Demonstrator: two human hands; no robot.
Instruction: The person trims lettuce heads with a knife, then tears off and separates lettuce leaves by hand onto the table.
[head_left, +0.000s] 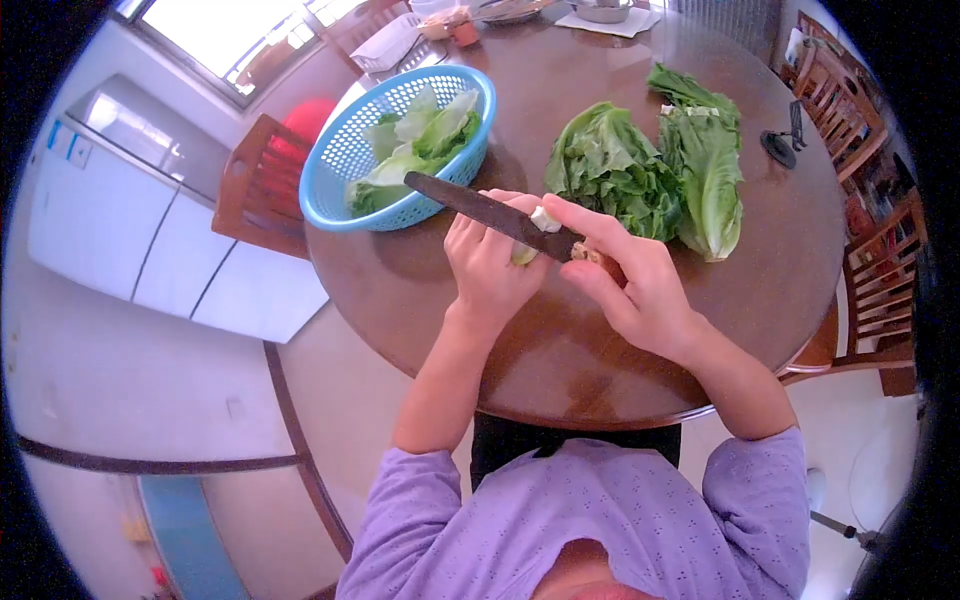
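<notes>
My right hand (640,275) is closed around the handle of a knife (470,205). Its dark blade points left and lies across the fingers of my left hand (490,265). That hand is closed on a lettuce stem (523,254), of which only a pale green bit shows below the blade. A small white piece (545,219), seemingly cut stem, sits at the blade's upper edge by my right fingers. Just beyond my hands lie a loose leafy lettuce (615,165) and a longer lettuce (708,185) with a pale band round it.
A blue plastic basket (478,105) with lettuce leaves (425,145) stands at the left of the round brown table (570,375). A small black stand (778,150) is at the right. Bowls (600,10) sit at the far edge. Wooden chairs (885,290) surround the table.
</notes>
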